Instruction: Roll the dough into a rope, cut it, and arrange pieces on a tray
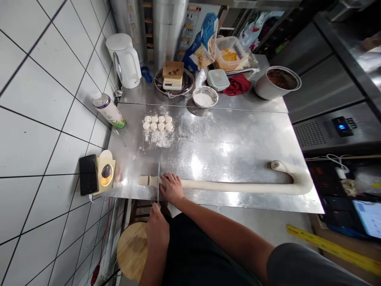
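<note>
A long rope of dough (238, 186) lies along the near edge of the steel table (226, 139) and curls back at its right end. My right hand (171, 187) presses down on the rope near its left end, fingers curled over it. My left hand (156, 228) is closed on the handle of a knife (158, 180). The thin blade stands across the rope just left of my right hand. A short stub of dough (145, 180) sticks out to the left of the blade. Several small cut dough pieces (157, 123) sit in two rows on a floured patch further back.
A bowl of flour (204, 97), a scale (172, 75), a white kettle (125, 59), a bottle (108, 110), lidded containers and a large pot (276, 82) stand at the back. A phone (88, 174) and small lamp sit at the left edge. A wooden stool (132, 250) is below.
</note>
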Available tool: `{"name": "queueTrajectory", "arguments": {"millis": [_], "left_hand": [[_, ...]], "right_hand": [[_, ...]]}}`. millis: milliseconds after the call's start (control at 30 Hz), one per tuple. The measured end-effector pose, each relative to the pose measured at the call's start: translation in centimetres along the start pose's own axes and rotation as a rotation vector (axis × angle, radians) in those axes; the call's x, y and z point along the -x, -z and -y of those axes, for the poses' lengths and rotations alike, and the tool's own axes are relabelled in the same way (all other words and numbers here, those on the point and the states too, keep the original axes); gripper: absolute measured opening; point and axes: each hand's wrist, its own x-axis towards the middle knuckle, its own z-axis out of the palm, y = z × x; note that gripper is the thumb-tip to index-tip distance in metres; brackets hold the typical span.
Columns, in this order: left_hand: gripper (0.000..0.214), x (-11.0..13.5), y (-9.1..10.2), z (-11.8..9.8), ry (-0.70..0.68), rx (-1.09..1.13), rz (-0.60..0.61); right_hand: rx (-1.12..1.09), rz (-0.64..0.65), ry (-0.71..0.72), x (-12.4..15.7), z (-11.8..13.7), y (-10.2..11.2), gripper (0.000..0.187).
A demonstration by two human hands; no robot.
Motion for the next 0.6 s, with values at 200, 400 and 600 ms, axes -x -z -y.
{"name": "queueTrajectory", "arguments": {"millis": [200, 400, 600], "left_hand": [[0.038, -0.8, 0.7, -0.9, 0.007, 0.042, -0.034], [0.032, 3.1, 0.9, -0.8, -0.126, -0.024, -0.147], [0.035, 4.3, -1.1, -2.1, -0.165, -0.141, -0.15]], "right_hand": [[-0.055, -0.001, 0.03, 0.6, -0.8, 1.3, 0.045], [-0.062, -0.037, -0.018, 2.4, -3.7, 3.8, 0.037], [-0.054, -0.026, -0.045, 2.5, -4.1, 3.6, 0.035]]}}
